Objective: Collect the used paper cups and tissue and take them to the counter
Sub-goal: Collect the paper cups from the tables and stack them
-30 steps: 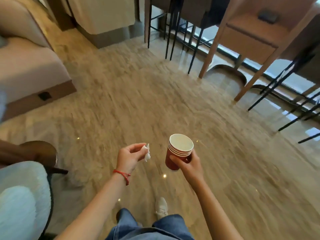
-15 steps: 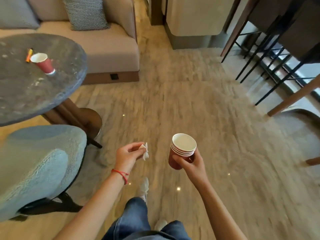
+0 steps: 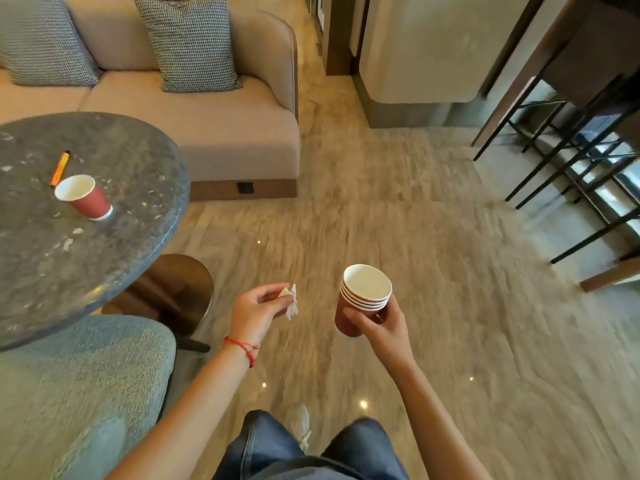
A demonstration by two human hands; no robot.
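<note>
My right hand (image 3: 381, 327) grips a stack of several nested red paper cups (image 3: 362, 299) upright over the floor, white insides showing. My left hand (image 3: 254, 311) pinches a small crumpled white tissue (image 3: 292, 301) between thumb and fingers, a little left of the stack. One more red paper cup (image 3: 85, 197) stands on the round dark stone table (image 3: 104, 258) at the left, well away from both hands.
An orange marker (image 3: 60, 168) lies beside the cup on the table. A beige sofa (image 3: 221, 133) with patterned cushions stands behind it, a blue-grey fuzzy chair (image 3: 76, 393) at lower left. Black-legged stools (image 3: 581, 161) and a pale counter base (image 3: 415, 64) lie at the right and back.
The view has swung left: the round table, its cup and the sofa have come into sight and moved toward the centre. Both hands keep the same hold on tissue and cup stack.
</note>
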